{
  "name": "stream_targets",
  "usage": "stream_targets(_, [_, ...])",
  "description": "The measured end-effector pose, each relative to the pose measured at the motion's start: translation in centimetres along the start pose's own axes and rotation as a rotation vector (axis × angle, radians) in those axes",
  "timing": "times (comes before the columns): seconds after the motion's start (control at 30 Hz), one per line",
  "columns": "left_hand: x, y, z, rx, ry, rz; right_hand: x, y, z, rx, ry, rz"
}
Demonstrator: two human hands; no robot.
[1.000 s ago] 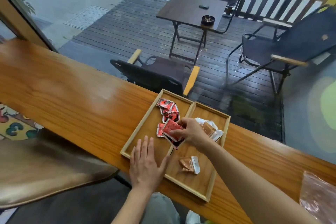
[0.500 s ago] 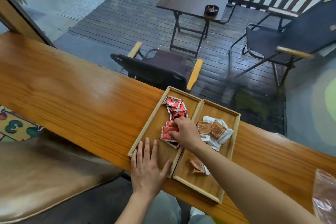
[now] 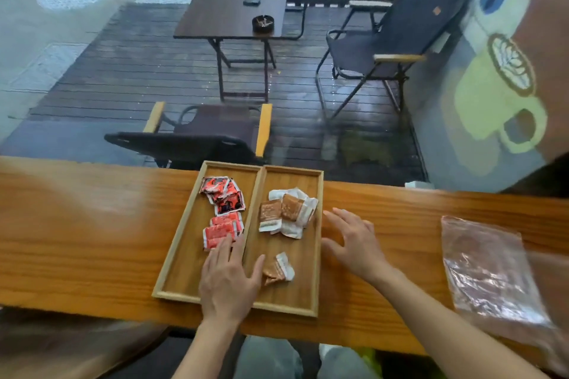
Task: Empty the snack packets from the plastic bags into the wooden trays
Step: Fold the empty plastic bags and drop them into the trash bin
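Note:
Two wooden trays lie side by side on the counter. The left tray (image 3: pixel 181 243) holds several red snack packets (image 3: pixel 223 203). The right tray (image 3: pixel 308 286) holds brown-and-white snack packets (image 3: pixel 284 209), with one more packet (image 3: pixel 278 268) nearer me. My left hand (image 3: pixel 229 280) rests flat across the divide between the trays, fingers spread, empty. My right hand (image 3: pixel 354 243) hovers over the counter just right of the right tray, fingers apart, holding nothing. A clear plastic bag (image 3: pixel 489 274) lies flat on the counter at the far right.
The wooden counter (image 3: pixel 77 240) runs left to right along a window. Beyond the glass are a dark deck, a folding table and chairs. A small white object (image 3: pixel 418 184) sits at the counter's far edge.
My right hand has let go of the red packets in the left tray and moved right, off the trays. My left hand has shifted right onto the tray divide. The camera has swung right.

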State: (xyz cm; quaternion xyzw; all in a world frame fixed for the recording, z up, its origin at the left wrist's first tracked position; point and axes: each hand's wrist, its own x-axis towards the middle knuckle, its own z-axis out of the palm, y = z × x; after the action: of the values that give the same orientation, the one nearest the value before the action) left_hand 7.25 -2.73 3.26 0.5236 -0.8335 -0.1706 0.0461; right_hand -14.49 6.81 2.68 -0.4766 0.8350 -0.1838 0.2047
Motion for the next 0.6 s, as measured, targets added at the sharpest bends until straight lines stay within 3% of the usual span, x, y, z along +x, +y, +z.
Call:
stream_targets(0.37, [-0.1,15.3,6.6,0.052,-0.117,0.459,-9.6,13.8,-7.1,0.030,0.210,0.392])
stream_targets(0.6, [-1.5,19.6,11.8,0.157,-0.210,0.603,-14.0,18.2,-9.8,0.159,0.350,0.605])
